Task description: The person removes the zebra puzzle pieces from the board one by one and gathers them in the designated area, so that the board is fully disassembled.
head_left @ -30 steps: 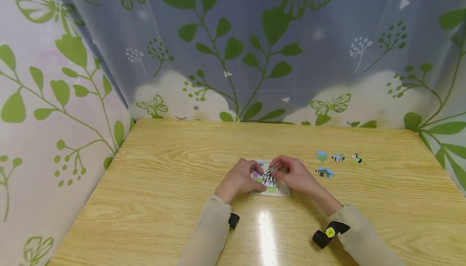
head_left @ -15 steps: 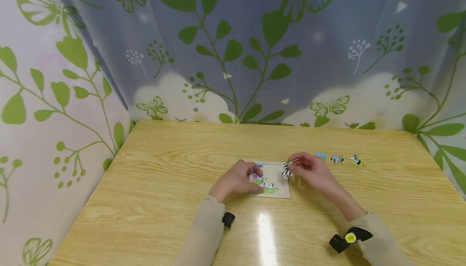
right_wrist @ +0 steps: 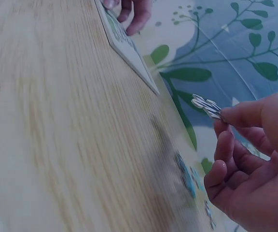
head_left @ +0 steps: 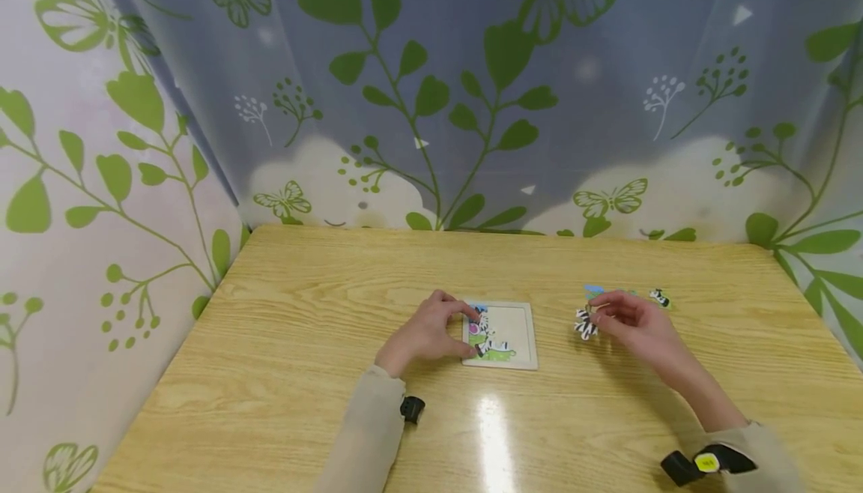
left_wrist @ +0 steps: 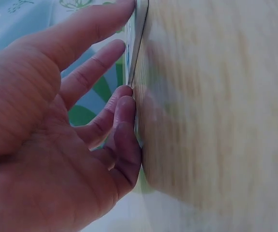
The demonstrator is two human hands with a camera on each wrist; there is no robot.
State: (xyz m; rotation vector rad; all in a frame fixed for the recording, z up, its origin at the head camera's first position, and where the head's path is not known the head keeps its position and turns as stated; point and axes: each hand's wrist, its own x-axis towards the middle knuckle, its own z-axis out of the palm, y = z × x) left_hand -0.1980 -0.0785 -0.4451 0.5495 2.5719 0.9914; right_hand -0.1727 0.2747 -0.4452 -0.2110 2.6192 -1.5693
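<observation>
A small square puzzle board [head_left: 531,336] with a pale wooden frame lies on the table, with colourful pieces set along its left and near sides. My left hand [head_left: 426,334] rests at the board's left side, thumb and index finger spread apart and touching it. To the right of the board, my right hand [head_left: 637,328] pinches a black-and-white striped puzzle piece [head_left: 586,324] by its edge between thumb and fingers. The right wrist view shows that striped piece [right_wrist: 207,106] held above the table.
Several loose puzzle pieces lie at the back right, among them a black-and-white animal piece [head_left: 660,298] and a blue one [head_left: 594,291]. My right hand partly hides some. A leaf-printed curtain [head_left: 431,103] borders the wooden table [head_left: 323,283].
My right hand has lifted the striped piece off the board and carried it right, towards the loose pieces. Bare board shows where it lay. My left hand stays at the board, shifted slightly left.
</observation>
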